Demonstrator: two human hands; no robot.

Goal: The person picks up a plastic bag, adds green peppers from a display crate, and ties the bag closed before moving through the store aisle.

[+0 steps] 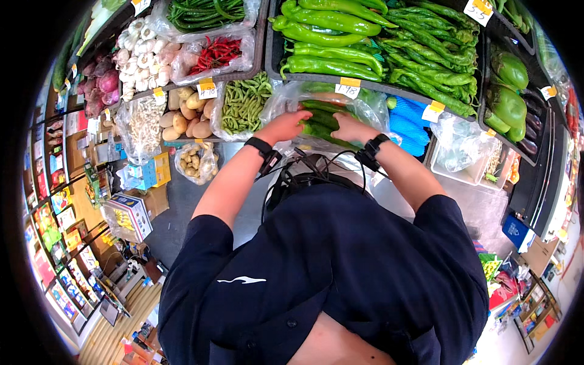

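Dark green cucumbers [325,119] lie in a bin lined with clear plastic film [372,107], straight in front of me. My left hand [286,126] reaches over the left ends of the cucumbers, its fingers apart and nothing seen in its grasp. At their right ends is my right hand [353,128], thumb and fingers spread around the tips. Whether it grips a cucumber I cannot tell. Each wrist wears a black strap with a small device, and dark cables run between them. A price tag [347,89] hangs on the shelf edge just above the cucumbers.
Left of the bin are green soybean pods [246,102], potatoes [188,114] and a bag of small potatoes [197,163]. Long green peppers [333,27] fill the crate above. Blue netting [408,125] and clear plastic tubs [461,157] stand to the right. A banana carton [130,216] sits lower left.
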